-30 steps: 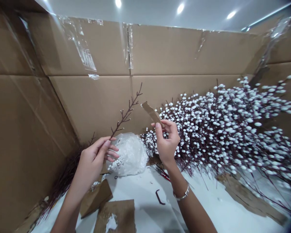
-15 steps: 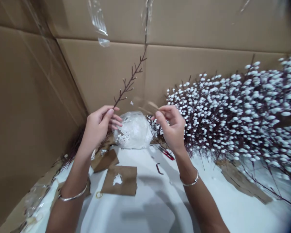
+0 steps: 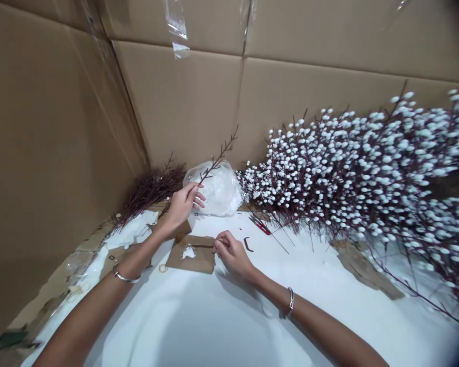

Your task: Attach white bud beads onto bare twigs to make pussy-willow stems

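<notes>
My left hand [image 3: 184, 205] is closed, with thumb and forefinger pinching a bare brown twig [image 3: 219, 160] whose short side shoots point up and to the right. The twig passes in front of a clear plastic bag [image 3: 225, 196] of small white pieces. Lower and to the right, the fingertips of my right hand [image 3: 233, 253] are pinched on what looks like a thin brown stick [image 3: 204, 246]. It reaches left over a cardboard square [image 3: 199, 264] that bears a white smear [image 3: 188, 252]. The stick's exact shape is hard to make out.
Branches with white buds [image 3: 340, 173] fill the right side. Bare brown twigs [image 3: 153, 188] lie in a bundle at back left. A red-handled tool [image 3: 262, 226], a bent brown piece [image 3: 248, 244] and yellowish rings [image 3: 162, 268] lie on the white table [image 3: 222, 326]. Cardboard walls [image 3: 195, 97] stand behind.
My right hand has come down and left, from in front of the budded branches to the cardboard square. The left hand and its twig are lower and further right. The view has shifted too.
</notes>
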### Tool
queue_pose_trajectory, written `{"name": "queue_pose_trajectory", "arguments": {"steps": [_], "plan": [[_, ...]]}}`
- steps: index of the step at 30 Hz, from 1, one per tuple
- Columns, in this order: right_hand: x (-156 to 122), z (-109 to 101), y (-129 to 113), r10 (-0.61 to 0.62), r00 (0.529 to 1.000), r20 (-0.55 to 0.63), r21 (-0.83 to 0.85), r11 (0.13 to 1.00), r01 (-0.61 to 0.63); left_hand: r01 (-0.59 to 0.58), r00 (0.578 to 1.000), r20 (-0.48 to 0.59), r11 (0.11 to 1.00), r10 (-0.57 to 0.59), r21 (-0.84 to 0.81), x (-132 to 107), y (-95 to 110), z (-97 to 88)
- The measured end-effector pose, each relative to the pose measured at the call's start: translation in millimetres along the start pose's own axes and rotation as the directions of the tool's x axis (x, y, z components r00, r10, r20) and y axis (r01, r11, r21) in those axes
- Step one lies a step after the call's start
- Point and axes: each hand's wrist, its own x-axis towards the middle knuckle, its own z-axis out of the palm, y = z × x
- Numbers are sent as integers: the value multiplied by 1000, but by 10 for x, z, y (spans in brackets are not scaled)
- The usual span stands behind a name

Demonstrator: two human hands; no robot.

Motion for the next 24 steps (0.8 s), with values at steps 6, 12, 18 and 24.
{"name": "queue_pose_trajectory", "arguments": {"steps": [6,12,18,24], "plan": [[-70,23,45,-13,1000,-15,-49,999,12,82,996,-17,996,-83,-34,-423,-255,-59],[-98,-13,22,-83,996,-20,-170,982,79,112,990,-75,991,-117,-76,-669,-488,-38],[-128,-27,-2,-96,995,19,-295,951,98,152,985,-62,982,-160,-112,-703,-645,-35],[-127,-33,7,-98,994,42,-324,940,107,160,984,-57,979,-168,-127,-709,-682,-46]]}}
